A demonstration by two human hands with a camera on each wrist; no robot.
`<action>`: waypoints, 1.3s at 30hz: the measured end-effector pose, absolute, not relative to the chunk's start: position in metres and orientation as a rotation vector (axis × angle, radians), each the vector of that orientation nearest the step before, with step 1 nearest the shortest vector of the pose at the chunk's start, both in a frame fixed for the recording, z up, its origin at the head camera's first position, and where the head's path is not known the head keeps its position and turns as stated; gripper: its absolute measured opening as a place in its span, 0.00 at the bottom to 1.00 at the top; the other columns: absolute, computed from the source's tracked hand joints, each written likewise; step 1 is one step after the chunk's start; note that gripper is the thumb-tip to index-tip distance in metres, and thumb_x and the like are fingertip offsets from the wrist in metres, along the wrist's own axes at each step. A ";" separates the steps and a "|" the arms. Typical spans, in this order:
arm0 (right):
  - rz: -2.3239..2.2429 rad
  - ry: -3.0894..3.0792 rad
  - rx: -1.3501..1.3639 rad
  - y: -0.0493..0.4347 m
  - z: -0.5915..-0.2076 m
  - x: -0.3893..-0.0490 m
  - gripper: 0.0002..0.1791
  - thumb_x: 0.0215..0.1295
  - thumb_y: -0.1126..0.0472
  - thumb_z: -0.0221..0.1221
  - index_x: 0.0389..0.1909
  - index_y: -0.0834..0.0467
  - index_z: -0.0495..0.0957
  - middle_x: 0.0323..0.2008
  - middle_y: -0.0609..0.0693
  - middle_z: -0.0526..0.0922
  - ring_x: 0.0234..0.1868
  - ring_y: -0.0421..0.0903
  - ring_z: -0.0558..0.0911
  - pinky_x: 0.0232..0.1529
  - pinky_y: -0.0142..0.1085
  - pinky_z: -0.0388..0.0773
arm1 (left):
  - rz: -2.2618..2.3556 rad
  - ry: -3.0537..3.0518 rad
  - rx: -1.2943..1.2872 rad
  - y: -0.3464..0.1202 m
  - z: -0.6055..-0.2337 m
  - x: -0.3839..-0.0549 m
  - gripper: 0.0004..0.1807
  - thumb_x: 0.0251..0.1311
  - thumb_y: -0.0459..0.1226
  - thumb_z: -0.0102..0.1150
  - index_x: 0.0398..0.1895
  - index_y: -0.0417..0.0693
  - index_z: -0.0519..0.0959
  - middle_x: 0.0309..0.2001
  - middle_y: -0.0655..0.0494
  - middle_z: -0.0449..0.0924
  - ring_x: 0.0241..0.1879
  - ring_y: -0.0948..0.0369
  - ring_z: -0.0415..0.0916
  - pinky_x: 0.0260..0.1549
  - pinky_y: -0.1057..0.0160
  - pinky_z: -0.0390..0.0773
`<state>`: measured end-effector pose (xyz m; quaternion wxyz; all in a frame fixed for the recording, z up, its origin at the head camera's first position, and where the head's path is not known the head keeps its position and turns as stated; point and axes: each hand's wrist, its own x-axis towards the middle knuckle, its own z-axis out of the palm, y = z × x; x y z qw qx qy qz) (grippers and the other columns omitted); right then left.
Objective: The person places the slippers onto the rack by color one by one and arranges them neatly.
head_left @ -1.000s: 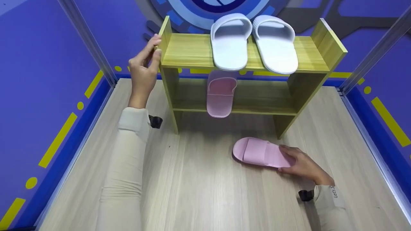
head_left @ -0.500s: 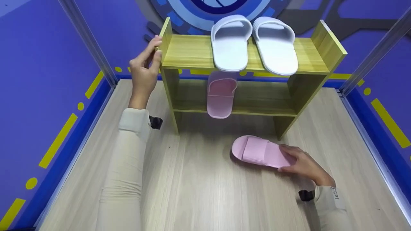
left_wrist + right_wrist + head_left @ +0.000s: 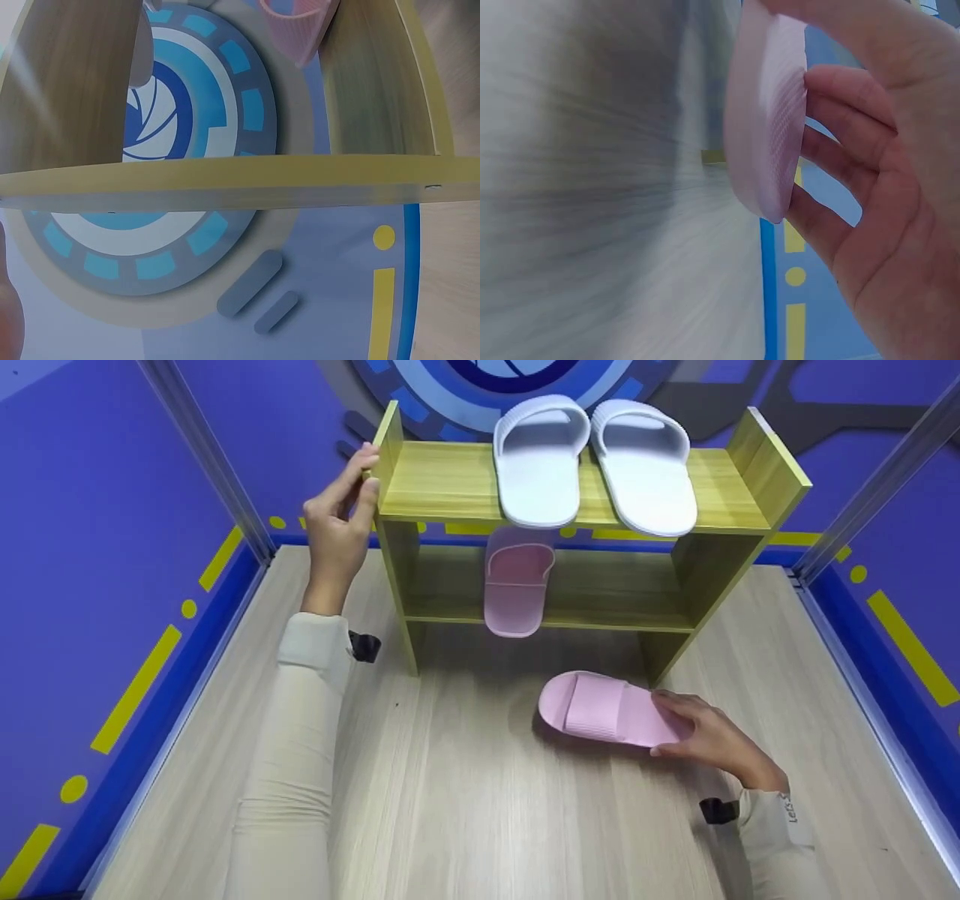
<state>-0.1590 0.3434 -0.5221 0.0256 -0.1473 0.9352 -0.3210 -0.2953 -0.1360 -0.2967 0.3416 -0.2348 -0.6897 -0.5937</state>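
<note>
My left hand (image 3: pixel 341 521) pinches the upper edge of the wooden shoe rack's left side panel (image 3: pixel 387 446). In the left wrist view that panel (image 3: pixel 225 184) crosses the middle, and a bit of the hand shows at the left edge. Before the rack, my right hand (image 3: pixel 716 739) grips a pink slipper (image 3: pixel 596 709) by its heel, thumb on the near side and fingers on the far side. Its toe points left and its strap faces up. A shadow lies under it. The right wrist view shows the slipper's sole edge (image 3: pixel 761 127) within the right hand (image 3: pixel 885 210).
Two white slippers, one on the left (image 3: pixel 538 472) and one on the right (image 3: pixel 649 472), stand on the rack's top board (image 3: pixel 446 480). Another pink slipper (image 3: pixel 514 604) sits on the lower board (image 3: pixel 615 592), heel outward. Blue patterned walls (image 3: pixel 97 547) enclose the wood-grain surface (image 3: pixel 487 810).
The right hand has raised the pink slipper slightly and shifted it a little toward the rack, its toe swinging up in view. The left hand keeps its hold on the rack.
</note>
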 end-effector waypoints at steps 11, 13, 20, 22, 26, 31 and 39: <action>-1.021 2.927 -0.549 0.346 -0.508 -0.164 0.50 0.36 0.48 0.78 0.63 0.64 0.71 0.63 0.64 0.73 0.62 0.60 0.70 0.55 0.06 0.48 | -1.559 -1.792 -0.612 -0.135 -0.296 -0.295 0.14 0.64 0.25 0.53 0.52 0.30 0.78 0.59 0.39 0.76 0.63 0.58 0.72 0.63 0.60 0.71; -1.027 2.915 -0.537 0.346 -0.504 -0.164 0.50 0.37 0.48 0.78 0.63 0.63 0.71 0.64 0.64 0.72 0.63 0.61 0.70 0.55 0.06 0.47 | -1.560 -1.792 -0.612 -0.135 -0.296 -0.295 0.14 0.64 0.25 0.53 0.52 0.30 0.78 0.59 0.39 0.76 0.63 0.58 0.72 0.63 0.60 0.71; -0.983 2.918 -0.512 0.345 -0.491 -0.166 0.50 0.38 0.47 0.77 0.65 0.62 0.70 0.65 0.63 0.70 0.64 0.62 0.68 0.54 0.06 0.45 | -1.541 -1.791 -0.608 -0.135 -0.296 -0.295 0.14 0.64 0.25 0.53 0.52 0.29 0.78 0.58 0.39 0.76 0.62 0.57 0.73 0.62 0.60 0.72; -0.971 2.923 -0.496 0.344 -0.487 -0.166 0.51 0.38 0.47 0.77 0.65 0.61 0.69 0.65 0.63 0.70 0.65 0.62 0.68 0.54 0.06 0.45 | -1.535 -1.794 -0.603 -0.135 -0.296 -0.295 0.14 0.64 0.25 0.53 0.52 0.29 0.78 0.58 0.39 0.76 0.62 0.57 0.73 0.62 0.60 0.72; -0.944 2.937 -0.466 0.344 -0.478 -0.165 0.51 0.38 0.45 0.77 0.66 0.61 0.69 0.66 0.62 0.70 0.66 0.62 0.67 0.54 0.07 0.46 | -1.536 -1.794 -0.594 -0.134 -0.296 -0.294 0.14 0.64 0.25 0.53 0.52 0.29 0.78 0.58 0.39 0.76 0.62 0.57 0.73 0.62 0.60 0.72; -0.964 2.991 -0.513 0.344 -0.469 -0.163 0.51 0.38 0.47 0.77 0.64 0.63 0.69 0.64 0.63 0.72 0.63 0.62 0.70 0.54 0.06 0.48 | -1.543 -1.793 -0.592 -0.134 -0.295 -0.294 0.14 0.64 0.25 0.53 0.52 0.29 0.78 0.58 0.38 0.76 0.62 0.57 0.73 0.62 0.60 0.71; -0.981 3.100 -0.543 0.338 -0.453 -0.156 0.48 0.37 0.51 0.78 0.63 0.61 0.72 0.61 0.62 0.76 0.61 0.60 0.72 0.55 0.05 0.49 | -1.564 -1.793 -0.581 -0.134 -0.295 -0.293 0.15 0.64 0.26 0.54 0.52 0.30 0.78 0.59 0.39 0.76 0.62 0.58 0.73 0.61 0.60 0.72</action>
